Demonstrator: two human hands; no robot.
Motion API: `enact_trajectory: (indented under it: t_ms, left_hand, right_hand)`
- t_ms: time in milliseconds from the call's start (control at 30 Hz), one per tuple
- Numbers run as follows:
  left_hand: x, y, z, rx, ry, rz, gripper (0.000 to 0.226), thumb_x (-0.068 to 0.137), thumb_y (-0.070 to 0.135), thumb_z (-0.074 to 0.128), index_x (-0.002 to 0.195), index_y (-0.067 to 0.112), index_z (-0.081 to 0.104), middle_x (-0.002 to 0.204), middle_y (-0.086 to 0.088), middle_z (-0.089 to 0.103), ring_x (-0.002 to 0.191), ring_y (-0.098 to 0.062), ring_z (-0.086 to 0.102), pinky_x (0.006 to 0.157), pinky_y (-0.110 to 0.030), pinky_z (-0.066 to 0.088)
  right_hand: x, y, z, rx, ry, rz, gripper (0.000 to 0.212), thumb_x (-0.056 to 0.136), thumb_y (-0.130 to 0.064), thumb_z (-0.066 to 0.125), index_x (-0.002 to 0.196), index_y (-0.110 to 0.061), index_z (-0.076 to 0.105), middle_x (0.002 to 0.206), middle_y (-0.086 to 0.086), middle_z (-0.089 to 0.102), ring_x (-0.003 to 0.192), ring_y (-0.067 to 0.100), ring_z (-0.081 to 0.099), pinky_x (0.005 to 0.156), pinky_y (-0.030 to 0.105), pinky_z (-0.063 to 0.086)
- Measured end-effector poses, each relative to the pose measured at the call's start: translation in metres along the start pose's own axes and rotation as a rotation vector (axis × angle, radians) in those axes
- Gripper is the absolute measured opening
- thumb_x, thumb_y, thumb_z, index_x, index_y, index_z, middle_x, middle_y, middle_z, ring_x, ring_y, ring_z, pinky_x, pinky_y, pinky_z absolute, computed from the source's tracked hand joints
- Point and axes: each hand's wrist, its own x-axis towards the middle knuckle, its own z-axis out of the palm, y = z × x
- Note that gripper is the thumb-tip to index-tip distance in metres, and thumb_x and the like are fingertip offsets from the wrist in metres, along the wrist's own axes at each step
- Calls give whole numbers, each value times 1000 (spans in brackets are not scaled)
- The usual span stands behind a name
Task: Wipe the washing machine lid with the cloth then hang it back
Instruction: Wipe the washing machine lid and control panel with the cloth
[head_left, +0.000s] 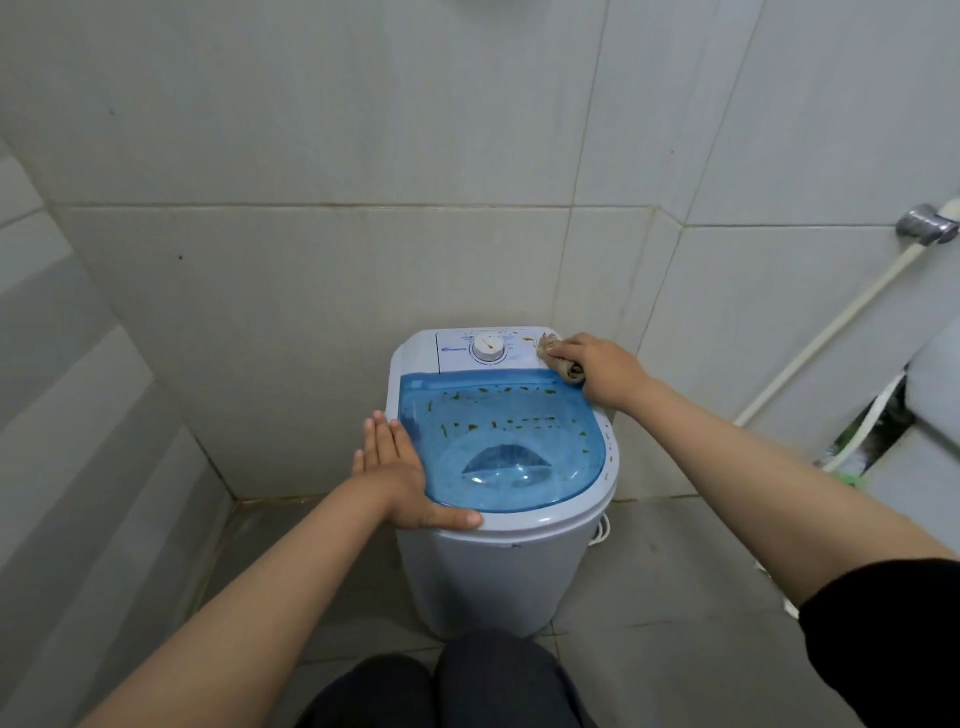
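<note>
Nearest me are my two knees (441, 686) in dark trousers, close against the base of one small white washing machine (493, 577) that stands on the tiled floor (675, 571) in a corner. My two bare forearms reach out over it, and a black sleeve (893, 639) shows on the right one.

My left hand (400, 473) lies flat and released, fingers together, against the machine's left rim, the thumb along the near edge of the one blue see-through lid (509, 441). The lid is closed and speckled with many small orange-brown spots, mostly in rows across its far half.

Farther on, behind the lid's straight back edge, sits one white control panel (457, 351) with a single round dial (489, 347). My right hand (597, 369) is clenched around one bunched beige cloth (558, 358), pressing it onto the panel's far right corner, just beside the lid's back right edge.

Tiled walls (311, 260) stand close behind and to the left of the machine. There is more open floor to the right, where one white pipe (831, 332) runs slantwise up the wall to a metal fitting (927, 223).
</note>
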Motion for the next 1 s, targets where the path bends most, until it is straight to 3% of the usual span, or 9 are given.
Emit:
enact_trajectory:
  t_ms: [167, 433, 600, 1000]
  left_hand:
    - [-2, -1, 0, -17, 6, 9, 160, 42, 88, 59, 135, -1, -35, 143, -21, -45, 134, -32, -40, 115, -46, -9]
    - [-4, 0, 0, -41, 7, 11, 162, 40, 89, 60, 135, 0, -35, 144, -21, -44, 134, -31, -40, 116, -47, -8]
    - [-6, 0, -1, -42, 7, 1, 161, 40, 88, 60, 136, 0, -34, 145, -21, -43, 135, -31, -39, 116, -46, -8]
    - [-8, 1, -1, -62, 27, -1, 163, 37, 89, 61, 137, 0, -33, 147, -20, -41, 137, -31, -37, 117, -47, -7]
  right_hand:
    - [-17, -2, 0, 76, 15, 62, 66, 74, 3, 53, 133, -24, 51, 123, 7, 58, 110, 33, 56, 83, 38, 49]
    - [-55, 2, -3, 269, 10, 143, 57, 72, 8, 50, 120, -20, 62, 113, 10, 67, 106, 31, 60, 85, 38, 50]
    - [-78, -4, -1, 317, 2, 176, 57, 71, 10, 49, 117, -21, 64, 111, 9, 68, 104, 30, 60, 75, 28, 41]
    - [-126, -20, 10, 307, 78, 215, 58, 73, 4, 49, 124, -19, 60, 117, 12, 62, 111, 32, 57, 85, 26, 40]
